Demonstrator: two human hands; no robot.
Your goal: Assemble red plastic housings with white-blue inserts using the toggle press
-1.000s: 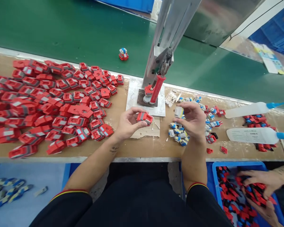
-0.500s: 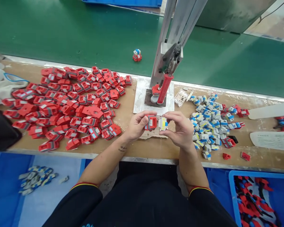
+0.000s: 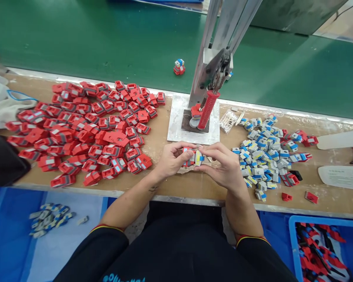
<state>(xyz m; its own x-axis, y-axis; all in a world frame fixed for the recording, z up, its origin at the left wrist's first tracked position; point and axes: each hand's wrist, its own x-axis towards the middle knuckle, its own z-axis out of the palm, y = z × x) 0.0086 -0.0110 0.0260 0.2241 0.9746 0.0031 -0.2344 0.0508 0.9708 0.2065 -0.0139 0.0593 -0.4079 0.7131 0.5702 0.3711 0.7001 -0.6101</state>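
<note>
My left hand is closed on a red plastic part with a grey band, held over the bench's front half. Between the thumb and fingers of my right hand is a small white, blue and yellow plastic part. The two parts meet end to end, and my fingers hide how deeply they fit. Just beyond my hands stands a hand press with a red lever handle. Another red part sits on its base plate.
A wide pile of red parts covers the left bench. White-blue-yellow parts lie heaped at right, beside a bag of small sticks. An assembled piece rests on the green conveyor. A blue bin stands lower right.
My hands have come together, bringing the white, blue and yellow part from apart into contact with the red part. Another small piece now shows on the conveyor behind the press.
</note>
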